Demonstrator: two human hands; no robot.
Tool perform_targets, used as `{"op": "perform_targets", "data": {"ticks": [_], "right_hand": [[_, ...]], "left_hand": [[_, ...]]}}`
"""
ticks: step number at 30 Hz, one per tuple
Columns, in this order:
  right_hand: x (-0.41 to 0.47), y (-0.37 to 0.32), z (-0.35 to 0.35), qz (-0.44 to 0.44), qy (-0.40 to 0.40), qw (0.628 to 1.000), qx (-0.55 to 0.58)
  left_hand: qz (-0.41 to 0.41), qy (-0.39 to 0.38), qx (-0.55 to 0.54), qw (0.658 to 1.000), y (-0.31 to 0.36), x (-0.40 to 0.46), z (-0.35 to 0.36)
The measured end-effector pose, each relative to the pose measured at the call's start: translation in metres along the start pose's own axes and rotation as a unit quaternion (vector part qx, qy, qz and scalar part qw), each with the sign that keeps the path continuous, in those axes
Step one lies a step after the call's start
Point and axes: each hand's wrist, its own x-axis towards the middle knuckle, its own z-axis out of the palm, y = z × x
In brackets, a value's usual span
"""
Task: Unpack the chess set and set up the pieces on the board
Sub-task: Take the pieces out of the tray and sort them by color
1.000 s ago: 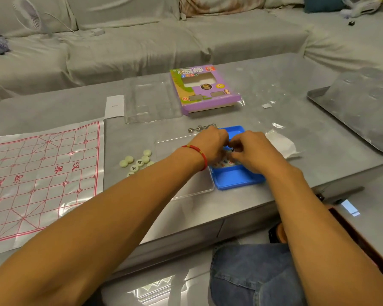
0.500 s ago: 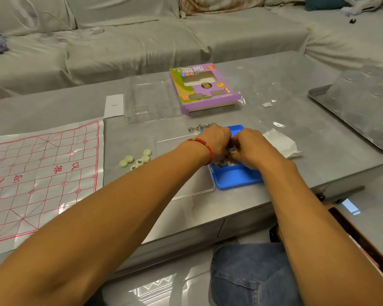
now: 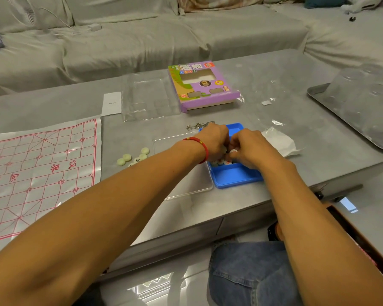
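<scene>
Grey worktop [image 3: 274, 120] is carrying the set, with a covered sofa [image 3: 142, 40] lying beyond both hands. Left hand [image 3: 213, 141] and right hand [image 3: 249, 147] are meeting over the blue tray [image 3: 234, 178], fingers curled; the right hand is pinching a white chess piece [image 3: 233, 151], while the left hand's grasp cannot be told. Loose pale pieces [image 3: 132, 157] are lying left of the left hand, with the red-lined board sheet [image 3: 38, 173] farther left. Purple box [image 3: 202, 86] is resting beyond the hands.
</scene>
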Motion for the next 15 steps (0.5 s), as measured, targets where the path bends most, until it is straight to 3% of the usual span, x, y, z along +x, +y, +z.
{"op": "perform_targets", "data": {"ticks": [15], "right_hand": [[-0.003, -0.006, -0.004, 0.004, -0.009, 1.0, -0.004]], "left_hand": [[0.014, 0.097, -0.053, 0.994, -0.005, -0.014, 0.003]]}}
